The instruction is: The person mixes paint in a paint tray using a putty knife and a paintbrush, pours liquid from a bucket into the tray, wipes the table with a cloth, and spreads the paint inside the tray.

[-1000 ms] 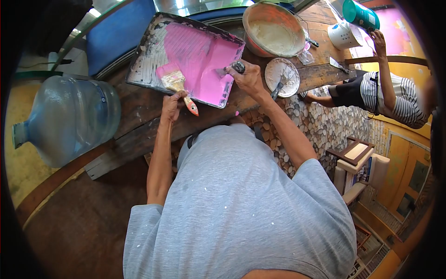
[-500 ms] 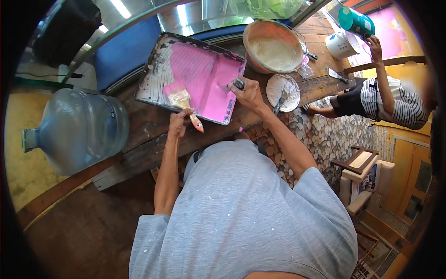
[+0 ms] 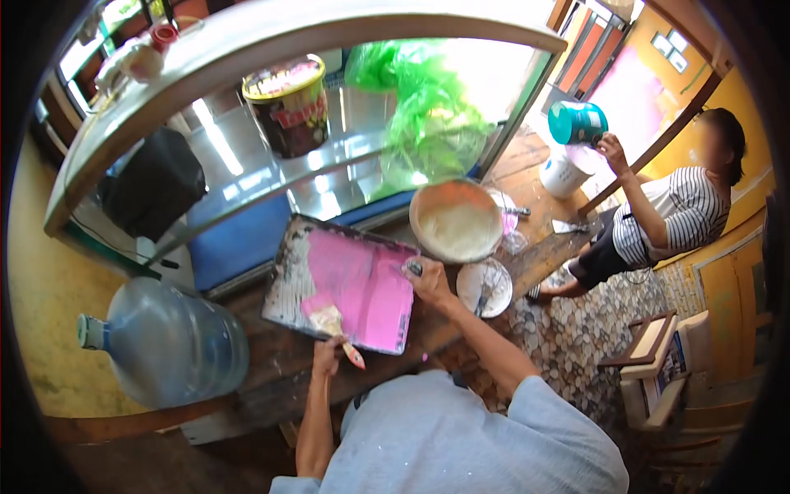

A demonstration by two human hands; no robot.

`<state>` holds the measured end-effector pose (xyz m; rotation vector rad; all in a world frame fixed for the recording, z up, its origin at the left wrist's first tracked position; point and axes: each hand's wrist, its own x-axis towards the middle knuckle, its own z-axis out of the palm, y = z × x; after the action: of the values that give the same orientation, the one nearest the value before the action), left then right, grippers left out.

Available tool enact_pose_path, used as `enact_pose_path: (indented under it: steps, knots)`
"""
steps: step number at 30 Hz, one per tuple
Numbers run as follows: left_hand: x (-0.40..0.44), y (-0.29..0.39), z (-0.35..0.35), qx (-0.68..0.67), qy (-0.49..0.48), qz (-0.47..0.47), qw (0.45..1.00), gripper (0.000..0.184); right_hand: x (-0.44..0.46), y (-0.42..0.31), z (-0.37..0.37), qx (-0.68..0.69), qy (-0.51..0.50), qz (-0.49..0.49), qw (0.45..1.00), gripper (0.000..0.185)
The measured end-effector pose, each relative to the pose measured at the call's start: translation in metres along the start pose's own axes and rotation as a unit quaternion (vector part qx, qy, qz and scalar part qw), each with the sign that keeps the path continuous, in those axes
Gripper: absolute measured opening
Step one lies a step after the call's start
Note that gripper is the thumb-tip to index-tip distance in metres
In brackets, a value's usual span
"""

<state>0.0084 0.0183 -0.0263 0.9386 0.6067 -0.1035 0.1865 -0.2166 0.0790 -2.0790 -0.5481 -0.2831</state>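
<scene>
A black paint tray (image 3: pixel 284 317) with pink paint in it lies on the wooden bench. At its near edge my left hand (image 3: pixel 327 356) is closed around the handle of a paintbrush (image 3: pixel 327 319), its fingers against the tray rim. The pink-tipped bristles rest over the tray. Over the tray's right side, my right hand (image 3: pixel 431 286) grips a dark-handled tool (image 3: pixel 415 268); its working end is not clear. Just right of that hand sits a round white lid or plate (image 3: pixel 497 303) with a putty knife (image 3: pixel 481 305) on it.
Behind the tray stands an orange basin (image 3: pixel 420 218) of pale paste. A large water bottle (image 3: pixel 177 342) lies at left. A glass case (image 3: pixel 329 177) rises behind the bench. At right, another person (image 3: pixel 679 210) tips a teal can (image 3: pixel 578 123) over a white bucket (image 3: pixel 564 174).
My view has tilted up, showing more of the glass case, with a tub and green plastic bag inside. Both hands keep their grips. The other person's teal can is lower, over the bucket.
</scene>
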Motion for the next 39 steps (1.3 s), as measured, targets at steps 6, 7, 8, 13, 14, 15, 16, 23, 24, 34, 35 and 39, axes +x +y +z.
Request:
enact_pose_path:
  steps: [6, 7, 8, 13, 14, 15, 16, 23, 24, 34, 35, 39]
  knots:
    - [-0.011, 0.000, -0.001, 0.001, 0.009, -0.028, 1.000, 0.007, -0.004, -0.005, -0.006, -0.001, -0.109, 0.095, 0.990, 0.022]
    - [-0.010, -0.002, 0.001, -0.001, 0.012, -0.022, 1.000, 0.007, 0.000, -0.005, -0.006, 0.001, -0.111, 0.090, 0.990, 0.022]
    - [-0.009, -0.005, 0.004, -0.017, 0.017, -0.003, 1.000, 0.006, 0.004, -0.005, -0.006, -0.003, -0.086, 0.072, 0.994, 0.023]
    - [-0.013, 0.001, 0.013, -0.031, 0.048, 0.048, 0.997, 0.011, 0.003, 0.015, 0.003, -0.020, -0.057, -0.029, 0.998, 0.025]
    - [-0.012, 0.003, 0.010, -0.022, 0.040, 0.027, 0.999, 0.010, 0.002, 0.023, 0.007, 0.002, -0.086, 0.023, 0.996, 0.024]
    - [-0.011, 0.001, 0.003, -0.015, 0.035, -0.005, 0.999, 0.011, 0.006, 0.021, 0.005, -0.029, -0.091, 0.006, 0.995, 0.024]
    - [-0.003, -0.008, -0.009, 0.033, 0.027, -0.016, 0.999, 0.014, 0.009, 0.019, 0.004, -0.033, -0.077, 0.005, 0.996, 0.024]
    - [-0.011, -0.001, 0.002, -0.028, -0.005, 0.003, 1.000, 0.009, 0.014, 0.014, -0.001, -0.031, -0.145, 0.075, 0.986, 0.021]
    - [-0.010, -0.001, 0.002, -0.030, -0.005, 0.002, 1.000, 0.009, 0.013, 0.012, 0.000, -0.018, -0.125, 0.045, 0.991, 0.020]
    - [-0.014, 0.000, 0.003, -0.049, -0.002, 0.007, 0.999, 0.008, 0.016, 0.014, 0.001, -0.010, -0.132, 0.062, 0.989, 0.022]
    - [-0.014, 0.001, 0.005, -0.049, -0.001, 0.014, 0.999, 0.008, 0.018, 0.013, 0.001, -0.004, -0.108, 0.064, 0.992, 0.022]
    - [-0.013, -0.001, 0.001, -0.039, 0.011, 0.005, 0.999, 0.008, 0.019, 0.014, 0.005, -0.014, -0.060, 0.027, 0.998, 0.023]
